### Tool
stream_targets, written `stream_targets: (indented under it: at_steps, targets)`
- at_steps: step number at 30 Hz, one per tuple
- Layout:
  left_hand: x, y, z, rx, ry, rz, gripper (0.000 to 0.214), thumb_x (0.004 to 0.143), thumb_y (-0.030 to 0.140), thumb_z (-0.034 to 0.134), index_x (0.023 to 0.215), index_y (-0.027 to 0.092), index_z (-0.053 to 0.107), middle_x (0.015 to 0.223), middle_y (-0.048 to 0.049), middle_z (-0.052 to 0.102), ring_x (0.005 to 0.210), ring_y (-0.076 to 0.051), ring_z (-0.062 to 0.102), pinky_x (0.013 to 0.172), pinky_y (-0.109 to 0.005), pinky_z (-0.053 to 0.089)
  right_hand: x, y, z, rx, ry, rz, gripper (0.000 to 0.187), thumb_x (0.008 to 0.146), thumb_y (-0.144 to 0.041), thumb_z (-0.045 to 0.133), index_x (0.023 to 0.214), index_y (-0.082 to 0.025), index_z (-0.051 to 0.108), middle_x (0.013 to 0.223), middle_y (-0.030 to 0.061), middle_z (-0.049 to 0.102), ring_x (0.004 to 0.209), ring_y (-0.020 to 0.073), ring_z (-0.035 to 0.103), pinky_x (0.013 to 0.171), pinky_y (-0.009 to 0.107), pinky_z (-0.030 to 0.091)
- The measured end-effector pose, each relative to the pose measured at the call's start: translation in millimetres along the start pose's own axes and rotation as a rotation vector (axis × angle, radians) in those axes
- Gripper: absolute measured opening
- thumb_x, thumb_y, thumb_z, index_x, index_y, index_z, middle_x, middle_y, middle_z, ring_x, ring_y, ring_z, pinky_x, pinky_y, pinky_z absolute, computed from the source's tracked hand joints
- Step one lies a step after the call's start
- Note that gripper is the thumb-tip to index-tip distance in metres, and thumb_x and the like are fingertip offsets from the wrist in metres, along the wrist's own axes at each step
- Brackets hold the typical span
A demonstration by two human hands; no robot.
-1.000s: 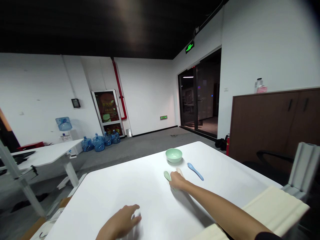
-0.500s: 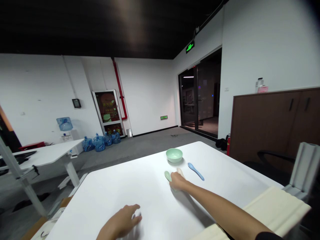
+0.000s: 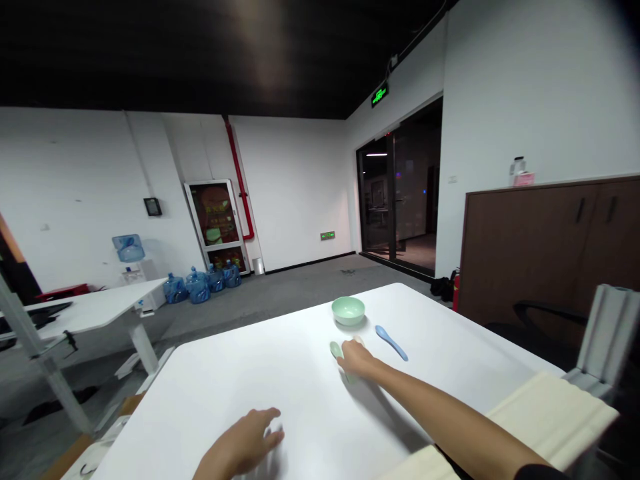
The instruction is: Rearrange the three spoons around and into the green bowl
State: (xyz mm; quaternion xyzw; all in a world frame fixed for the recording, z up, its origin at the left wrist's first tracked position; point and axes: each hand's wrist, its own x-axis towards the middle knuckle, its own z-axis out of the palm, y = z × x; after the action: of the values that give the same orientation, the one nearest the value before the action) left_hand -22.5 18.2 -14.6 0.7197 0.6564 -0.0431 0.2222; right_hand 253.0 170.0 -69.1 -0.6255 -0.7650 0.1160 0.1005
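Note:
My right hand (image 3: 358,361) reaches over the white table (image 3: 280,380), its thumb and fingers closed about the middle of a light green spoon (image 3: 335,349). The spoon's bowl end and handle tip show on either side of the fingers. Partly hidden behind this hand is a cream spoon (image 3: 359,339). A blue spoon (image 3: 391,343) lies just to the right, apart from the hand. Beyond the spoons stands a mint green bowl (image 3: 349,311), upright. My left hand (image 3: 241,443) hovers low at the table's near side, thumb and fingers apart, holding nothing.
Cream cloth (image 3: 555,420) covers the near right part of the table. A grey metal post (image 3: 605,333) rises beside the right edge, with a black chair (image 3: 540,327) behind it. Past the left edge are another white desk (image 3: 110,307) and several water bottles (image 3: 199,287).
My right hand has shifted slightly, covering more of the cream spoon. The green spoon has turned a little under its fingers. My left hand stays put.

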Motion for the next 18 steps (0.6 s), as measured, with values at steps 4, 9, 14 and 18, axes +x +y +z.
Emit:
stream_targets:
  at_steps: [4,9,14,18]
  targets:
    - [-1.5,1.1,0.3,0.004,0.009,0.004,0.055,0.085,0.052,0.042,0.134,0.027,0.051,0.13,-0.0098,0.059,0.111,-0.026,0.06,0.093,-0.039,0.046,-0.6,4.5,-24.3,0.012,0.031,0.024,0.037,0.087,-0.043,0.051,0.09,-0.011,0.07,0.1,0.0179,0.07,0.093,0.027,0.065,0.074,0.03,0.042]
    - [-1.3,1.1,1.0,0.001,0.013,-0.005,0.057,0.085,0.054,0.043,0.135,0.027,0.051,0.13,-0.0089,0.059,0.112,-0.026,0.06,0.094,-0.039,0.045,-11.8,22.4,-58.2,0.044,0.094,-0.027,0.042,0.087,-0.051,0.048,0.096,-0.015,0.069,0.097,0.0132,0.07,0.095,0.0271,0.064,0.078,0.03,0.041]
    - [-0.5,1.5,1.7,-0.002,0.015,0.005,0.057,0.085,0.054,0.043,0.135,0.027,0.051,0.133,-0.0095,0.057,0.116,-0.027,0.058,0.096,-0.04,0.044,-38.0,46.8,-74.8,0.134,0.099,-0.123,0.052,0.086,-0.053,0.05,0.125,-0.02,0.058,0.12,0.0118,0.065,0.11,0.0273,0.058,0.089,0.03,0.039]
    - [-0.3,1.7,1.9,0.0,0.016,0.016,0.056,0.085,0.053,0.043,0.134,0.027,0.051,0.132,-0.0099,0.058,0.116,-0.027,0.058,0.096,-0.041,0.044,-53.5,57.7,-69.3,0.156,0.118,-0.142,0.061,0.088,-0.051,0.048,0.141,-0.022,0.043,0.139,0.0116,0.052,0.126,0.0282,0.048,0.099,0.033,0.036]
